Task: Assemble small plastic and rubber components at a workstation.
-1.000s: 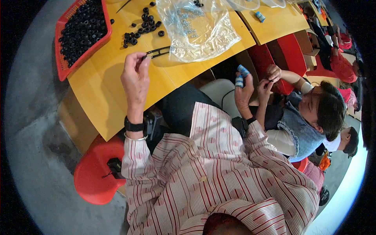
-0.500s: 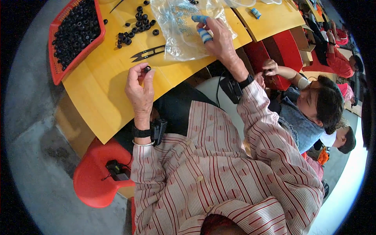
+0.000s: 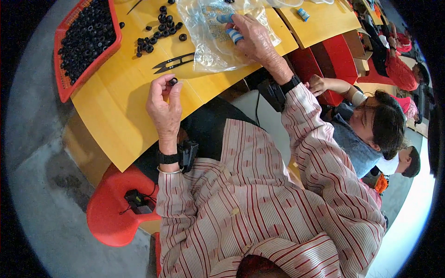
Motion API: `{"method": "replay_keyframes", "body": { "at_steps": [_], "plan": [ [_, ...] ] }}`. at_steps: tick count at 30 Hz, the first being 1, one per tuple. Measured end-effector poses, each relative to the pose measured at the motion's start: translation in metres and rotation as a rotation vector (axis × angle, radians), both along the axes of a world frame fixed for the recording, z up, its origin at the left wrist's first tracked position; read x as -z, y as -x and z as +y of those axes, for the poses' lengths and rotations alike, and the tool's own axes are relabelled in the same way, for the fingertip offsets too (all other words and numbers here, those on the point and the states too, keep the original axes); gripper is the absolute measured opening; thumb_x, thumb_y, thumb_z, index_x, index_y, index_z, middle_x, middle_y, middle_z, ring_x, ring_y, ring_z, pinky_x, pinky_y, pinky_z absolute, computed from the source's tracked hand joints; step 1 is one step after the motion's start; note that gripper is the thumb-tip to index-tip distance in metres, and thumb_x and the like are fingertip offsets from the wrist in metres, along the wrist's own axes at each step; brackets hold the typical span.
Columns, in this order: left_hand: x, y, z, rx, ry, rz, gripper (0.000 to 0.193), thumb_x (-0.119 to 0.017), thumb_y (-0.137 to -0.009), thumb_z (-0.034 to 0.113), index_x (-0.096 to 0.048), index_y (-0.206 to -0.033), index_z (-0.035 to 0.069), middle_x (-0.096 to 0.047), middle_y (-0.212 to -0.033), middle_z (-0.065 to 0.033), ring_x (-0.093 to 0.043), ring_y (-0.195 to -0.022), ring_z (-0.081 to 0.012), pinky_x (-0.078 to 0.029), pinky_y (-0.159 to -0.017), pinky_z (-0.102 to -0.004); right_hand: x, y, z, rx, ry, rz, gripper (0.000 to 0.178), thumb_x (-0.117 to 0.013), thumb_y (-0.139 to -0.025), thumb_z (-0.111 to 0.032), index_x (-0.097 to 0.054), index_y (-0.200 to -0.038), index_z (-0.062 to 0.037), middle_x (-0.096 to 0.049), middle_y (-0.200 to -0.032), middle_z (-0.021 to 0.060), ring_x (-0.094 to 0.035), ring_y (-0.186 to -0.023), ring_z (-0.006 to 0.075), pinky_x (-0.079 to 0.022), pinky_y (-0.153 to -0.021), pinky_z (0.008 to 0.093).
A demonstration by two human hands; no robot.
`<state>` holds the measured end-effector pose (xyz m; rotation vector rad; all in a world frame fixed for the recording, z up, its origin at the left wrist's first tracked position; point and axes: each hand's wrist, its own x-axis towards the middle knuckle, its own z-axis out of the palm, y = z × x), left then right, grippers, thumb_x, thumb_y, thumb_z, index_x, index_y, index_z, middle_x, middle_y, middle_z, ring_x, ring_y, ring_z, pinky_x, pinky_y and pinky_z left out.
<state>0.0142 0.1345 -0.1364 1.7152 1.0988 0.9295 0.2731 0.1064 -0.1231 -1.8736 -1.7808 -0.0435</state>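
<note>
My left hand (image 3: 164, 104) is closed in a pinch on a small black ring-shaped part (image 3: 173, 81), held up over the near side of the yellow table. Blue-and-white tape wraps two fingers of my right hand (image 3: 255, 41). Those fingers are spread apart above a clear plastic bag (image 3: 208, 58), and nothing shows between them. Small bluish pieces (image 3: 214, 16) lie in or on the bag. Left of the bag, black thread snips (image 3: 174, 62) rest on the table. Beyond them several loose black parts (image 3: 162, 28) are scattered.
A red plastic basket (image 3: 117, 44) full of black parts stands at the table's left. The yellow table (image 3: 120, 111) has a near edge above my lap. A small blue roll (image 3: 303, 15) sits far right. Another person (image 3: 366, 125) is close on my right; a red stool (image 3: 111, 208) is at lower left.
My right hand has shifted left over the bag, and the gap between its taped fingers looks smaller. My left hand stays nearly in place with the black part. The neighbouring person's hands have moved slightly.
</note>
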Motion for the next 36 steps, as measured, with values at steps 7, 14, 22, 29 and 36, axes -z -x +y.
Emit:
{"method": "replay_keyframes", "body": {
  "at_steps": [7,14,22,29,36],
  "plan": [
    [-0.001,0.000,0.000,-0.002,0.010,0.015,0.018,-0.064,-0.079,0.010,-0.059,-0.095,0.002,-0.060,-0.080,-0.0051,-0.056,-0.068,-0.0134,-0.047,-0.065,-0.0265,0.001,-0.018,-0.004,0.071,0.006,0.037,0.028,-0.064,-0.073,-0.001,-0.055,-0.099,-0.0034,-0.061,-0.090,0.0119,-0.061,-0.085,0.0298,-0.051,-0.074,0.0376],
    [-0.003,0.000,-0.001,-0.020,0.022,0.011,0.016,-0.064,-0.079,0.009,-0.059,-0.094,0.002,-0.060,-0.080,-0.0052,-0.056,-0.068,-0.0135,-0.047,-0.065,-0.0263,0.002,-0.017,-0.005,0.102,-0.057,0.206,0.026,-0.059,-0.081,-0.003,-0.056,-0.107,-0.0053,-0.063,-0.095,0.0107,-0.063,-0.085,0.0254,-0.052,-0.074,0.0339],
    [0.000,0.001,0.000,-0.017,0.023,-0.012,0.019,-0.064,-0.079,0.008,-0.058,-0.096,0.001,-0.060,-0.081,-0.0049,-0.056,-0.071,-0.0121,-0.047,-0.067,-0.0254,-0.009,-0.015,-0.011,0.146,0.021,0.100,0.026,-0.057,-0.084,-0.009,-0.055,-0.110,-0.0034,-0.063,-0.099,0.0086,-0.062,-0.088,0.0213,-0.050,-0.078,0.0315],
    [0.009,0.004,0.000,-0.024,0.114,-0.241,0.018,-0.062,-0.080,0.003,-0.058,-0.098,0.000,-0.059,-0.088,-0.0035,-0.055,-0.078,-0.0100,-0.045,-0.073,-0.0230,-0.017,-0.013,-0.004,0.140,-0.143,0.283,0.032,-0.051,-0.075,0.002,-0.055,-0.106,-0.0027,-0.057,-0.086,0.0175,-0.057,-0.077,0.0296,-0.046,-0.066,0.0365],
    [0.008,0.003,0.002,-0.007,0.192,-0.354,0.022,-0.057,-0.082,-0.003,-0.054,-0.104,-0.001,-0.056,-0.095,-0.0018,-0.052,-0.087,-0.0081,-0.041,-0.080,-0.0204,-0.005,-0.005,0.001,0.122,-0.095,0.285,0.019,-0.052,-0.073,0.001,-0.055,-0.091,-0.0034,-0.054,-0.079,0.0170,-0.054,-0.072,0.0326,-0.044,-0.064,0.0371]
  ]
}}
